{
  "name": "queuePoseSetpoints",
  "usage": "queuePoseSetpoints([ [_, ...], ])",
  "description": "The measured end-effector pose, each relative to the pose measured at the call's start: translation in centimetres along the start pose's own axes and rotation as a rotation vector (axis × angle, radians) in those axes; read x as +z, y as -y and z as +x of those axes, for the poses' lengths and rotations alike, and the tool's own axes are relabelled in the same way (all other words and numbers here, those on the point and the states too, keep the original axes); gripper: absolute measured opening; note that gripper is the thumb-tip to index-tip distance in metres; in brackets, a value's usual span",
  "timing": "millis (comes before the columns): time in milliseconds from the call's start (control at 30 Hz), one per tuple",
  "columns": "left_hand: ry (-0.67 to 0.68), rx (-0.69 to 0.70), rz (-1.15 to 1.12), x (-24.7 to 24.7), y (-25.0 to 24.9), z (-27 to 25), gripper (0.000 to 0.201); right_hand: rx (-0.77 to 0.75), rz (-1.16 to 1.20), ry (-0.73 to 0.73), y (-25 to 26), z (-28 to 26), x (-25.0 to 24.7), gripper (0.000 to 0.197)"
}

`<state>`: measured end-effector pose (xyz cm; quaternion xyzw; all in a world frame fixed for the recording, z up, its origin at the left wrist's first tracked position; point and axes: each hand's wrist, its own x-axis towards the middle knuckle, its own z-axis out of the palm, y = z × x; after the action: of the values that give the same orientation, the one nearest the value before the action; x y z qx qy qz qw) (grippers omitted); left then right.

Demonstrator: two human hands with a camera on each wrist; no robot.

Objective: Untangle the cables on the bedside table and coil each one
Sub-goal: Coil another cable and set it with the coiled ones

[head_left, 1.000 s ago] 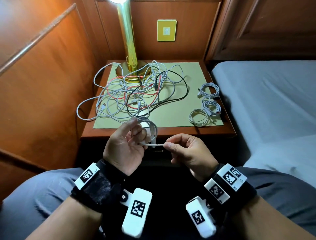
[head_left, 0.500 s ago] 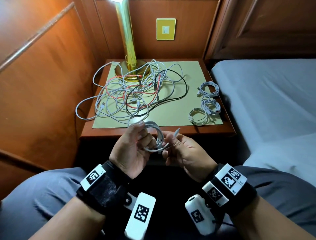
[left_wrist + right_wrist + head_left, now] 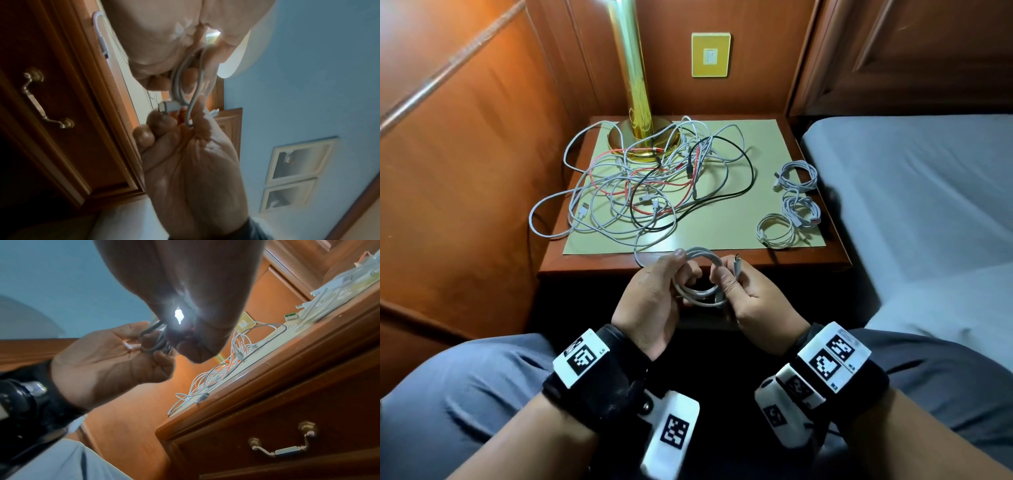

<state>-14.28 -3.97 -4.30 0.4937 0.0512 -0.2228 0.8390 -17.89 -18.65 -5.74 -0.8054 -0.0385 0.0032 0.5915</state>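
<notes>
Three small white coiled cables (image 3: 796,205) lie finished at the right of the wooden bedside counter (image 3: 839,263); a fourth white cable coil (image 3: 700,277) is nearly wound, gripped by the left hand (image 3: 654,301) while the right hand (image 3: 753,301) pinches its free plug. A large tangle of white, red and black cables (image 3: 647,185) by the brass lamp (image 3: 635,102) remains.

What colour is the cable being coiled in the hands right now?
White; the coiled cable shows best in the head view, held between the left hand and right hand.
</notes>
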Motion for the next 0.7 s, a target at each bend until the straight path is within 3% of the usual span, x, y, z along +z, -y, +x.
queuePoseSetpoints([
  [100, -0.026, 0.214, 0.554, -1.8, 0.2, 0.7, 0.033, -0.046, -0.189, -0.011, 0.1, 0.1, -0.7, 0.020],
  [167, 0.016, 0.312, 0.747, -2.5, 0.2, 0.9, 0.027, -0.049, -0.272, 0.001, -0.2, 0.2, -1.1, 0.018],
  [367, 0.134, 0.432, 1.052, -3.2, -1.2, 0.8, 0.019, -0.049, -0.410, 0.089, -1.1, 0.8, -1.6, 0.011],
  [500, 0.171, 0.454, 1.186, -3.7, -1.4, 1.1, 0.027, -0.029, -0.474, 0.125, -1.3, 0.8, -1.9, 0.002],
  [600, 0.244, 0.433, 1.227, -3.6, -1.3, 1.1, 0.018, -0.046, -0.516, 0.145, -1.6, 0.8, -1.9, 0.005],
  [700, 0.215, 0.463, 1.193, -3.3, -1.3, 1.0, 0.016, -0.075, -0.472, 0.126, -1.5, 1.0, -1.8, 0.012],
])
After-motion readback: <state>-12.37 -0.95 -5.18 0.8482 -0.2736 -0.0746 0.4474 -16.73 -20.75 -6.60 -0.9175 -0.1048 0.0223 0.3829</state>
